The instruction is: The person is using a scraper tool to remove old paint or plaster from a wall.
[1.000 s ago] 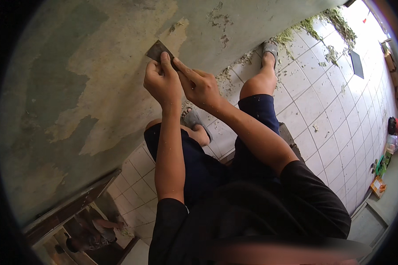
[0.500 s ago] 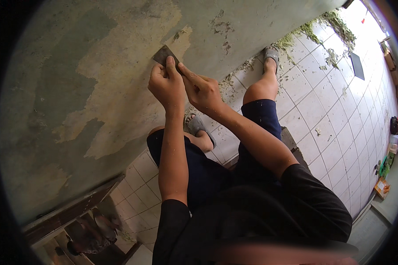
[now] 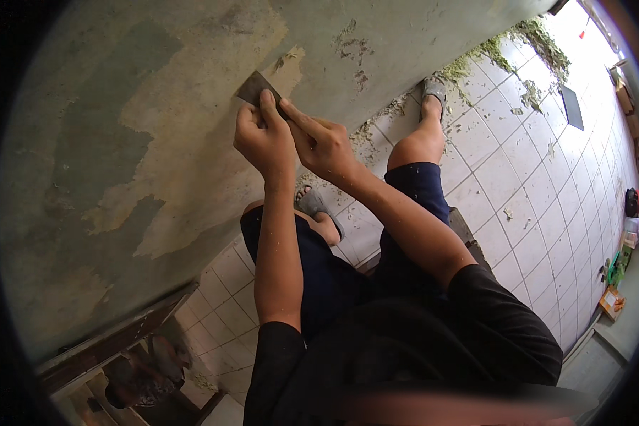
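1. While both hands work up at the wall (image 3: pixel 405 32), the dark flat blade (image 3: pixel 251 87) sits over the pale patch (image 3: pixel 184 85), close to its right edge; whether its tip touches, I can't tell.
2. Left hand (image 3: pixel 266 142): closed narrow in a pinch, holding the blade, thumb flat on its face.
3. Right hand (image 3: pixel 326 145): curled in at the blade's lower end, index finger reaching along its edge, the rest of the grip partly hidden.
4. Containers now! Over by the far right wall stands an orange-and-white box (image 3: pixel 612 304), contents hidden, and above it something pale, perhaps a plastic bag (image 3: pixel 632 228), too small to read into.
5. Compared with half a second ago, the blade has slid slightly left and up against the patch, and both hands go with it; the grip looks the same.
6. Markings? That box carries a printed face, far too small to make out.
7. Down on the tiled floor (image 3: pixel 532 177), green debris (image 3: pixel 539 53) gathers near a grey sheet (image 3: pixel 572 108); lower left, another person (image 3: pixel 138 380) shows dimly.
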Tool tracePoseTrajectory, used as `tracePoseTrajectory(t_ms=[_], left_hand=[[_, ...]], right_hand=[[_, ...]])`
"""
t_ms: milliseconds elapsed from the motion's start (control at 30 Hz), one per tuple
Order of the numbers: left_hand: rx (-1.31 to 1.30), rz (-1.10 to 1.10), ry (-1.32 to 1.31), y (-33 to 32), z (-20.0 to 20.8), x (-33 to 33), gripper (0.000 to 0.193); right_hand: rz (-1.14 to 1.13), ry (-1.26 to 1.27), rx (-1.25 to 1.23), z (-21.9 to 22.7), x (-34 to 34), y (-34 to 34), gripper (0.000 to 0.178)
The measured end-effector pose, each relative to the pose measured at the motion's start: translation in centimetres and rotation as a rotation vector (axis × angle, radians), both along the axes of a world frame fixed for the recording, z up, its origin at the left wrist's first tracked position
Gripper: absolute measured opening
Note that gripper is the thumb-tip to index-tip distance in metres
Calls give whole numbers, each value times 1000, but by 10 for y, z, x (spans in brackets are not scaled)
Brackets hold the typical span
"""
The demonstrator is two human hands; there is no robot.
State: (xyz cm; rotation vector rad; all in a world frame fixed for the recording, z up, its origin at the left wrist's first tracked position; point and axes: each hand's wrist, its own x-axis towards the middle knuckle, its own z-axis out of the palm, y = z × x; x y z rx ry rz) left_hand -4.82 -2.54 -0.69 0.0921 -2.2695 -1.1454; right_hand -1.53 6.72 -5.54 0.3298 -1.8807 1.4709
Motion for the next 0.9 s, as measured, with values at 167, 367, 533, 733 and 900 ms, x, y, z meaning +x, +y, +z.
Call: tracePoseTrajectory(t_ms=[167, 367, 533, 733, 900], left_hand=[[54, -24, -13, 6, -1, 6, 46], [34, -27, 5, 9, 6, 2, 42], [30, -22, 120, 8, 17, -6, 47], [43, 30, 90, 11, 6, -3, 47], [-42, 15, 3, 11, 7, 2, 47]], right_hand=[[35, -139, 7, -5, 12, 4, 50], [31, -148, 18, 2, 10, 4, 48], [19, -70, 14, 18, -1, 4, 48], [23, -94, -10, 14, 7, 2, 47], [33, -126, -32, 11, 12, 8, 46]])
